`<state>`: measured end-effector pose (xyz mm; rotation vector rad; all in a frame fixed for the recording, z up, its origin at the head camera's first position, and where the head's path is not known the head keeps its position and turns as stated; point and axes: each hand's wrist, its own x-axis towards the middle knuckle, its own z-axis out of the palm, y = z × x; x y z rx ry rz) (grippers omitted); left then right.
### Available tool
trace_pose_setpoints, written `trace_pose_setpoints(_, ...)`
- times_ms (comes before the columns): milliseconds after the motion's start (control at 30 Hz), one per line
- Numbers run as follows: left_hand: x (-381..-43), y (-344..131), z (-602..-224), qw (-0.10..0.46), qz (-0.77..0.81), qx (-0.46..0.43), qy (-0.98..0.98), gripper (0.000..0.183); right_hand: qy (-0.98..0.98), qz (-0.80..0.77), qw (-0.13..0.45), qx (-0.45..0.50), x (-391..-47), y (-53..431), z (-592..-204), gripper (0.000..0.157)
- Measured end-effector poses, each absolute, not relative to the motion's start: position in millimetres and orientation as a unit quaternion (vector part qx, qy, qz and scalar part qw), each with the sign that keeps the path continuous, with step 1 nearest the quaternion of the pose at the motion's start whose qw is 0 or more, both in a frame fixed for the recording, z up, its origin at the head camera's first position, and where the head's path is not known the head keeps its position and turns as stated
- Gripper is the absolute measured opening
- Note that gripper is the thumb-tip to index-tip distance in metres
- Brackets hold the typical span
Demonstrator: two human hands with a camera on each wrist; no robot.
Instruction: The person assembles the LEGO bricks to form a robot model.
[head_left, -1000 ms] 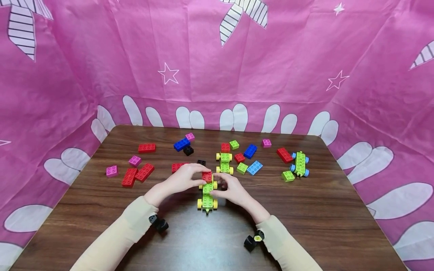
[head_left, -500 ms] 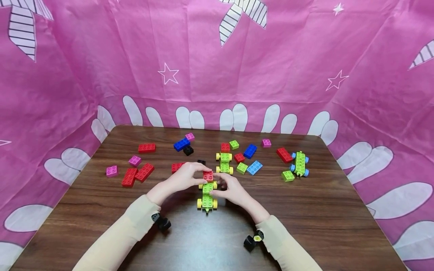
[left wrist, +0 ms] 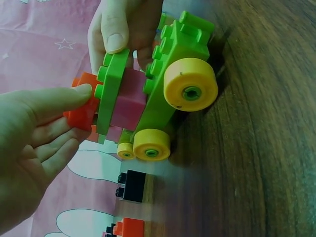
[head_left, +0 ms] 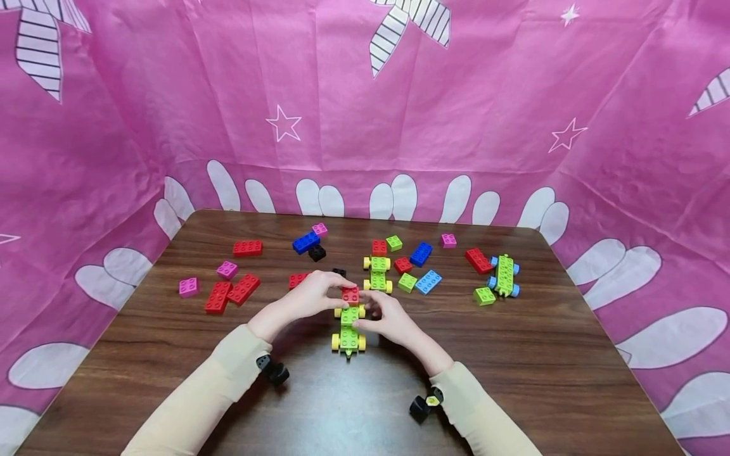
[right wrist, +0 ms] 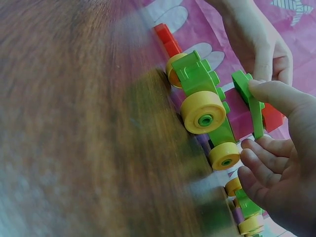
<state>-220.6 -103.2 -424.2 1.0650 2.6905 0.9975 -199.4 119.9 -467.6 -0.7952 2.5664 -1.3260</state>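
In front of me stands a green toy car base (head_left: 349,341) with yellow wheels. The left wrist view shows a pink brick (left wrist: 129,101) on this base, topped by a thin green piece (left wrist: 111,94). My left hand (head_left: 310,297) pinches a red brick (head_left: 350,296) at the far end of that green piece; whether its studs are fully pressed in I cannot tell. From the other side my right hand (head_left: 396,320) steadies the stack, its thumb and fingers holding the green piece in the right wrist view.
Beyond the hands stands another green car base (head_left: 378,275) with yellow wheels. A green base (head_left: 504,276) with blue wheels is at the right. Several red, pink, blue, black and green bricks lie scattered, among them a light blue brick (head_left: 429,282). Pink cloth (head_left: 342,95) surrounds the wooden table (head_left: 513,373).
My left hand and the red brick have shifted slightly to the right, lining the brick up over the green piece. The right hand and the car base have stayed in place.
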Motion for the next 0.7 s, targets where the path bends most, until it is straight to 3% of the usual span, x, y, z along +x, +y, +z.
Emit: trace_pose_setpoints(700,-221.3,-101.8,-424.1,0.055,0.331,0.330,0.882,0.038,0.852,-0.446,0.079,-0.263,-200.5,119.1,-469.3,0.059)
